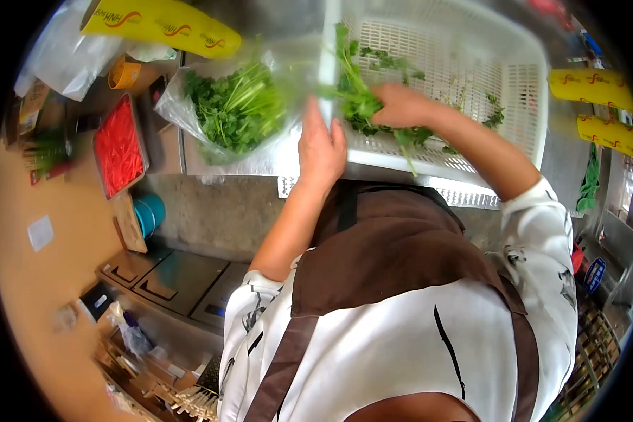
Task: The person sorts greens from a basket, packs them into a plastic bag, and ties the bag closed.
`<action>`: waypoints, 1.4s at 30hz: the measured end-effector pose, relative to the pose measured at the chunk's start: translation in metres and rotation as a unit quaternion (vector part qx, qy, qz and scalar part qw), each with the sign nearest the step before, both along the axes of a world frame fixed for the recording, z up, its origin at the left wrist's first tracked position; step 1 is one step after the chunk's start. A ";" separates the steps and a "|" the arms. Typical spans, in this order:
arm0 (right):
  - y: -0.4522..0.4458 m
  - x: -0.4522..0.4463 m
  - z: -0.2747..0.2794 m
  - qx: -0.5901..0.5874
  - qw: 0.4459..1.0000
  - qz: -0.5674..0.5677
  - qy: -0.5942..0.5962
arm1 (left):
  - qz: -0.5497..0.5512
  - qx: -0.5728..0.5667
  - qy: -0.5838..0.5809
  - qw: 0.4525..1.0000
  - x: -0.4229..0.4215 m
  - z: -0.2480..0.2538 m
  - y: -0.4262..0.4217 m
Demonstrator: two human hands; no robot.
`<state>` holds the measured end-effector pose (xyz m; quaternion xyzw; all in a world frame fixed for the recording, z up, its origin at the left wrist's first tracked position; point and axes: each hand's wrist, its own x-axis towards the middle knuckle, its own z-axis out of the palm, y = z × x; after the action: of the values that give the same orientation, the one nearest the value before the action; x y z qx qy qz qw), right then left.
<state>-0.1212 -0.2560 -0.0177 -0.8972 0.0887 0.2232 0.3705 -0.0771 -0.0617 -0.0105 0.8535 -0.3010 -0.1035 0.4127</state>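
In the head view, my right hand point(403, 106) reaches into a white perforated plastic basket point(534, 105) with its fingers closed round a bunch of cilantro point(356, 100). Loose sprigs point(496, 112) lie scattered over the basket's floor. My left hand point(321, 149) is at the basket's left rim, fingers extended upward and thumb apart; its fingertips are blurred. Just left of it, a clear plastic bag point(172, 105) lies open on the metal counter, holding a larger heap of cilantro point(239, 105). Whether the left hand touches the bag or the rim I cannot tell.
A tray of red strips point(118, 146) stands at the left, with an orange container point(124, 72) behind it. Yellow printed rolls point(162, 27) hang or lie at the back. Below the counter are a teal bucket point(150, 214) and steel cabinet lids point(179, 281). A green cloth point(589, 179) hangs at the right.
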 end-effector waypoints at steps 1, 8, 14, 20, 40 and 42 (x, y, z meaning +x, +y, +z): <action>0.015 0.004 -0.005 -0.038 0.998 0.016 0.039 | 0.003 0.002 -0.004 1.000 0.000 -0.001 0.000; 0.044 0.008 -0.038 -0.146 0.989 -0.011 -0.002 | 0.006 0.005 0.030 1.000 0.001 0.002 0.001; -0.040 -0.017 0.074 0.068 0.986 -0.152 -0.022 | -0.002 -0.007 0.059 0.998 0.000 0.005 0.004; -0.122 -0.078 0.172 -0.017 0.953 -0.292 -0.081 | -0.006 -0.015 0.049 0.999 0.001 0.004 0.002; -0.111 -0.127 0.062 0.040 0.920 -0.388 0.045 | -0.002 -0.011 0.066 0.998 0.000 0.009 0.000; -0.102 -0.119 0.028 -0.045 0.935 -0.345 0.073 | -0.007 -0.012 0.059 0.998 0.000 0.007 0.001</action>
<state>-0.2402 -0.3580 0.0107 -0.8083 0.4292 0.1428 0.3768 -0.0767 -0.0608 -0.0034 0.8389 -0.2829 -0.1531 0.4390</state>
